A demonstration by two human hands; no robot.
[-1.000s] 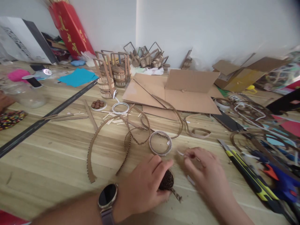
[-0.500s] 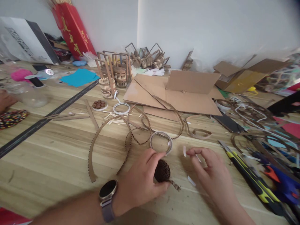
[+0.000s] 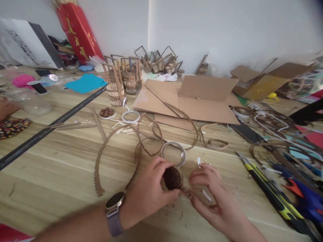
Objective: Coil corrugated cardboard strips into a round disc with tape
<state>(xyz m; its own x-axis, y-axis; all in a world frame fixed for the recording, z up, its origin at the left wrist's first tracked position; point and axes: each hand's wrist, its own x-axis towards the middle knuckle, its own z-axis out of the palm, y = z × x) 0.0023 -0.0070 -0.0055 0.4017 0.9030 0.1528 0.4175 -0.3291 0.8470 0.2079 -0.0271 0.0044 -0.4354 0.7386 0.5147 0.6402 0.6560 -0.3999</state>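
A tight coil of dark brown corrugated cardboard strip [image 3: 173,178] is held a little above the table between the thumb and fingers of my left hand [image 3: 146,193], which wears a watch. The short loose end of the strip sticks out at the coil's lower right. My right hand [image 3: 212,195] is close by on the right, thumb and forefinger apart, the thumb tip by that loose end. Small white tape pieces [image 3: 206,195] lie under and beside the right hand. Just beyond the coil rests a roll of double-sided tape [image 3: 173,154].
Loose corrugated strips [image 3: 99,168] curl across the middle. A yellow and black utility knife [image 3: 270,188] lies at right. Flattened cardboard [image 3: 161,97], small baskets [image 3: 115,95] and a dish of brown balls [image 3: 107,113] stand farther back. Another person's hand [image 3: 7,107] is at far left.
My right hand has moved left and down to the loose end of the coil. A white tape piece formerly at its fingertips is now behind them. The coil has shifted slightly left.
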